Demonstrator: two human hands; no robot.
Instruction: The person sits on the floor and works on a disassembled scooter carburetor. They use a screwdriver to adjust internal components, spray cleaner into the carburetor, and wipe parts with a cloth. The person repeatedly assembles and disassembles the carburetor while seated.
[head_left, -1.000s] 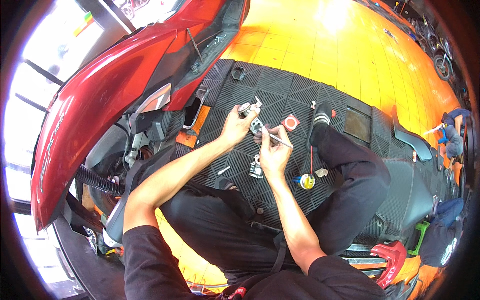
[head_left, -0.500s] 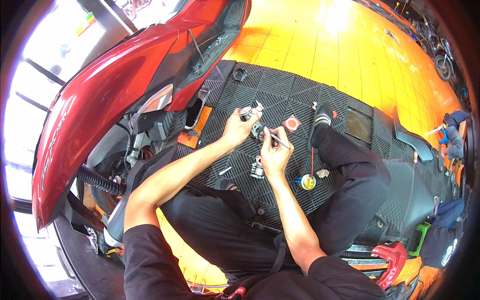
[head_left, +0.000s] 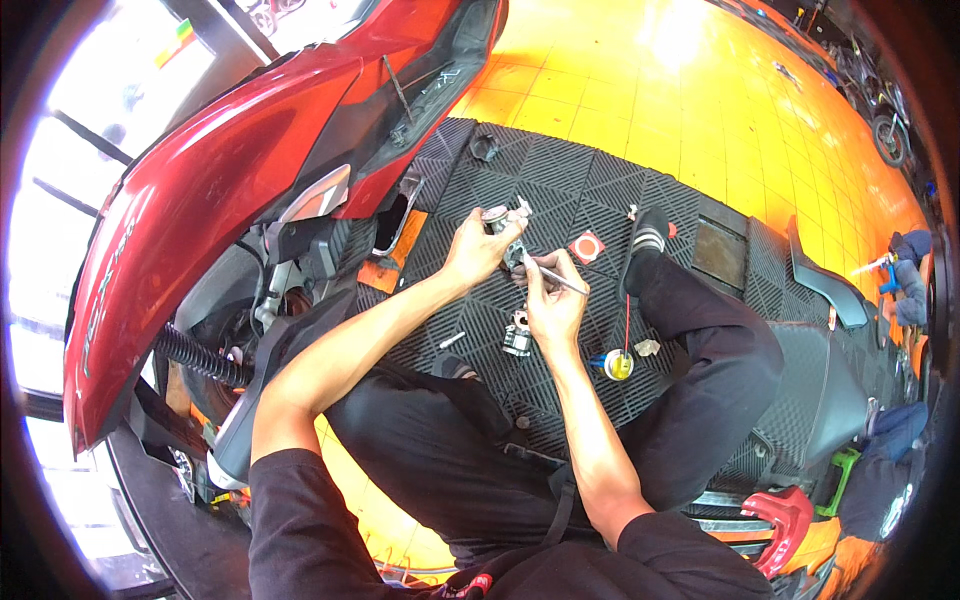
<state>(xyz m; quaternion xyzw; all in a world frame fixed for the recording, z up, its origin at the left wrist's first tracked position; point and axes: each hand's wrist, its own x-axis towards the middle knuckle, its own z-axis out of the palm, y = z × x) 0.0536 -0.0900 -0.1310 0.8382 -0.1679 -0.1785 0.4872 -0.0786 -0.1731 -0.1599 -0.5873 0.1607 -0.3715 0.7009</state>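
Closed around a small silver and dark metal motorcycle part (head_left: 514, 254) is my left hand (head_left: 474, 250). From the right, my right hand (head_left: 555, 312) pinches a slim, pen-like grey tool (head_left: 568, 281), its tip at the lower end of that part. Whether the tip touches it is too small to tell. Below the hands, another silver metal part (head_left: 516, 340) rests on the black mat (head_left: 600, 180). A can with a yellow top and a thin red straw (head_left: 618, 365) stands right of my right forearm. Beyond that hand lies a red and white square piece (head_left: 587, 247).
A red scooter (head_left: 220, 170) fills the left side. Near my foot lies a short white stick (head_left: 452, 340). A black seat (head_left: 800, 370) and red panel (head_left: 785, 520) are at right. Another person's clothed leg (head_left: 885, 490) shows at the right rim.
Both hands keep their holds, with only a slight shift. The view has moved a little; nothing has been picked up or put down.
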